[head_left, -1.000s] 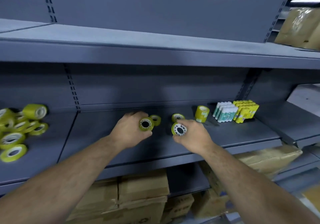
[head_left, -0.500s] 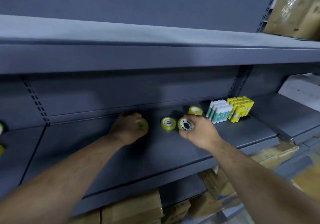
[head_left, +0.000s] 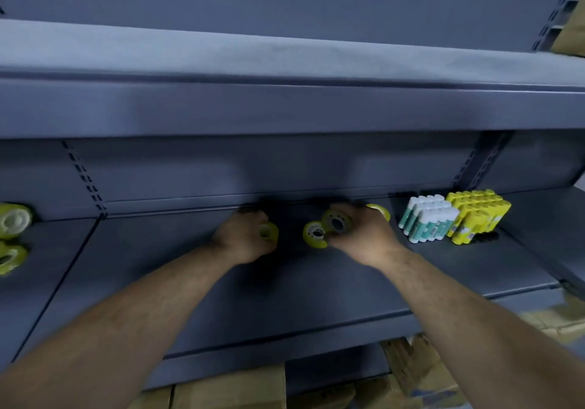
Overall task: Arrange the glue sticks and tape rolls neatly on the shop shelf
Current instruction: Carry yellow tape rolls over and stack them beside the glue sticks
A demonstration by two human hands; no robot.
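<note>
Both my hands reach deep onto the grey shelf (head_left: 316, 285). My left hand (head_left: 243, 237) grips a small yellow tape roll (head_left: 269, 230) near the back wall. My right hand (head_left: 364, 237) holds another yellow tape roll (head_left: 338, 222) just above a roll (head_left: 315, 234) standing on edge on the shelf. A further roll (head_left: 380, 211) peeks out behind my right hand. To the right stand a block of white and green glue sticks (head_left: 427, 218) and a block of yellow glue sticks (head_left: 478, 215).
More yellow tape rolls (head_left: 12, 218) lie loose on the neighbouring shelf section at far left. An upper shelf (head_left: 285, 60) overhangs the work area. Cardboard boxes (head_left: 421, 374) sit on the level below.
Both hands have pushed further back on the shelf with their rolls. My right hand's roll now sits right over the standing roll. The view has swung left, showing the loose rolls again.
</note>
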